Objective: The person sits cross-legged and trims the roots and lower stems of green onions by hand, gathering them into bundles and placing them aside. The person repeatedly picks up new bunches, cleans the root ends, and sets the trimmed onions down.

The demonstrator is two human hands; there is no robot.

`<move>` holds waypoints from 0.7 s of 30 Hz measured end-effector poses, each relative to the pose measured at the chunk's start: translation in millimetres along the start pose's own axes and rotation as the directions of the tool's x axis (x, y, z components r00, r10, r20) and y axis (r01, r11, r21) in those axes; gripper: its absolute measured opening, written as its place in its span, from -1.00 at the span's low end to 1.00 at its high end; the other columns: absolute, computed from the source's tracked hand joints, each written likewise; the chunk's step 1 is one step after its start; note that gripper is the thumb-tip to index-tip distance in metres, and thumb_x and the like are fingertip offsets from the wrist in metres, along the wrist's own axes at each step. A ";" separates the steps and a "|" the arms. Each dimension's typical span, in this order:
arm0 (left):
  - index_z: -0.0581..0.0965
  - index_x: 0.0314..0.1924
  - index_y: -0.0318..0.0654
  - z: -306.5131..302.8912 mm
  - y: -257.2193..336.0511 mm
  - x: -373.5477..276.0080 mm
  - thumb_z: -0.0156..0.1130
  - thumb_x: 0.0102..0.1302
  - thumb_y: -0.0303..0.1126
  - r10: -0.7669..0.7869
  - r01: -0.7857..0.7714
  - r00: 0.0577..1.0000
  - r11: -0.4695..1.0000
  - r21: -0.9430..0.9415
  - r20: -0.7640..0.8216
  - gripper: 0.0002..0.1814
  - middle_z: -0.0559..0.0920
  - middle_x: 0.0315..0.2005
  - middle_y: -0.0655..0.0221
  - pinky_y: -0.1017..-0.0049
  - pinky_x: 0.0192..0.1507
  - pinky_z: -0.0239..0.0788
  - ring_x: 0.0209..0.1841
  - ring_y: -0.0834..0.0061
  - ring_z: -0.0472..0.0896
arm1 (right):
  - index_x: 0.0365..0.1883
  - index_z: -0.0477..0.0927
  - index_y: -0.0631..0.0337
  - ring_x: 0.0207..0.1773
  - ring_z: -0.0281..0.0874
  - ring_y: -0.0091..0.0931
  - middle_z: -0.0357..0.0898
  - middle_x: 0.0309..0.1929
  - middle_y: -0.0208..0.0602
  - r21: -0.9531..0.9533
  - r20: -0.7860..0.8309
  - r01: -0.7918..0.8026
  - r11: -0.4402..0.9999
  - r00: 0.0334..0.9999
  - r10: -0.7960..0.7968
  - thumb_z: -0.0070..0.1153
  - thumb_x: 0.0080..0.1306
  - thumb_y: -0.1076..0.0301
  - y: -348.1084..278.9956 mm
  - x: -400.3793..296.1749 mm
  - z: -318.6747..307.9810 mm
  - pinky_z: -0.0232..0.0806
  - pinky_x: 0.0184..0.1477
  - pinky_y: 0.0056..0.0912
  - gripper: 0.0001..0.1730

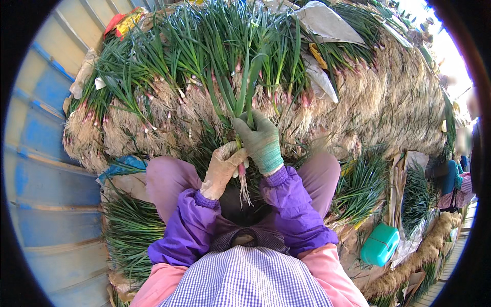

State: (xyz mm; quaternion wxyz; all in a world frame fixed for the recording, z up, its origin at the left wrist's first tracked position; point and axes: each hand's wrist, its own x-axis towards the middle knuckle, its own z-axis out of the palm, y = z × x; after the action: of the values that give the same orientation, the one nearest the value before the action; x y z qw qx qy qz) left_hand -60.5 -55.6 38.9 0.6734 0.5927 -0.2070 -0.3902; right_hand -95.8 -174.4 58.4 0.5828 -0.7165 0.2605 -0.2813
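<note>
Between my knees, both hands hold one young allium plant (241,94), perhaps green garlic, with flat green leaves pointing away from me. Its pinkish bulb end (241,169) and pale stringy roots (244,190) hang towards my lap. My right hand (262,140), in a grey-green knit glove, is closed around the leaves and upper stalk. Just below it, my left hand (222,167), in a thin pale glove, pinches the lower stalk; the fingers partly hide it. Beyond the hands lies a wide heap of similar plants (184,50), roots facing me.
Ribbed blue-and-cream metal panels (57,180) rise on the left. Cut greens (132,226) lie beside my left knee, more greens (362,188) by my right. A turquoise plastic case (379,244) sits at lower right. Paper sheets (326,23) cover part of the heap. Another person (458,188) is at far right.
</note>
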 end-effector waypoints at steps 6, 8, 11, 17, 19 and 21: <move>0.56 -0.33 -0.27 0.0 1.4 -5.6 0.16 0.25 -0.39 0.003 0.012 0.995 0.989 0.147 -0.102 -0.88 0.48 -0.64 0.53 0.70 -0.61 0.13 -0.67 0.77 0.34 | -0.31 0.53 0.33 -0.48 0.48 -0.57 0.57 -0.53 -0.31 -0.006 0.008 -0.094 0.996 0.996 0.094 0.24 0.07 0.20 0.6 10.2 0.4 0.35 -0.39 -0.46 -0.63; 0.58 -0.25 -0.32 -3.1 2.9 -8.7 0.16 0.25 -0.39 0.021 -0.007 0.994 0.992 0.129 -0.111 -0.84 0.51 -0.61 0.51 0.70 -0.59 0.15 -0.66 0.77 0.34 | -0.30 0.54 0.33 -0.47 0.46 -0.60 0.57 -0.51 -0.33 0.041 0.001 -0.105 0.994 0.994 0.105 0.21 0.10 0.28 0.3 8.0 0.2 0.34 -0.37 -0.49 -0.69; 0.58 -0.25 -0.32 -0.6 -1.3 -9.2 0.15 0.25 -0.39 0.010 -0.006 0.992 0.999 0.034 -0.124 -0.84 0.52 -0.62 0.50 0.72 -0.59 0.15 -0.66 0.77 0.36 | -0.28 0.54 0.33 -0.44 0.44 -0.64 0.58 -0.48 -0.38 0.329 -0.041 -0.056 0.943 0.996 0.073 0.15 0.16 0.38 0.9 -1.7 7.4 0.32 -0.36 -0.53 -0.78; 0.50 -0.48 -0.21 0.7 -5.7 3.6 0.09 0.33 -0.24 -0.106 0.057 0.992 0.863 -0.502 -0.069 -0.73 0.40 -0.75 0.58 0.68 -0.71 -0.03 -0.75 0.76 0.22 | -0.23 0.50 0.25 -0.64 0.30 -0.73 0.54 -0.47 -0.40 0.593 -0.091 0.001 0.805 0.994 0.066 -0.03 0.33 0.40 -3.7 -16.9 14.8 0.18 -0.62 -0.71 -0.87; 0.49 -0.47 -0.20 3.0 -6.2 5.9 0.08 0.34 -0.25 -0.097 0.060 0.995 0.776 -0.628 -0.024 -0.74 0.39 -0.75 0.60 0.69 -0.72 -0.03 -0.76 0.76 0.22 | -0.22 0.49 0.26 -0.63 0.32 -0.70 0.51 -0.51 -0.39 0.761 0.003 -0.119 0.638 0.984 0.180 -0.05 0.35 0.39 -12.2 -17.6 8.5 0.23 -0.60 -0.66 -0.85; 0.48 -0.44 -0.19 15.8 -4.8 5.5 0.08 0.34 -0.25 -0.077 0.075 0.997 0.721 -0.688 0.028 -0.77 0.42 -0.73 0.60 0.75 -0.77 0.03 -0.76 0.78 0.29 | -0.26 0.48 0.25 -0.70 0.31 -0.69 0.50 -0.56 -0.40 0.798 -0.114 -0.074 0.598 0.956 0.270 -0.06 0.36 0.33 -8.5 -11.5 6.7 0.18 -0.71 -0.67 -0.83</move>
State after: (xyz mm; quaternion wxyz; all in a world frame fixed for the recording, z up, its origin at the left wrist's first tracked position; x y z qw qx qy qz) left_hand -70.3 -69.8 36.6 0.8289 0.3091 -0.0221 -0.4658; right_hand -98.8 -160.2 64.5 0.8285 -0.3236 0.2428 -0.3872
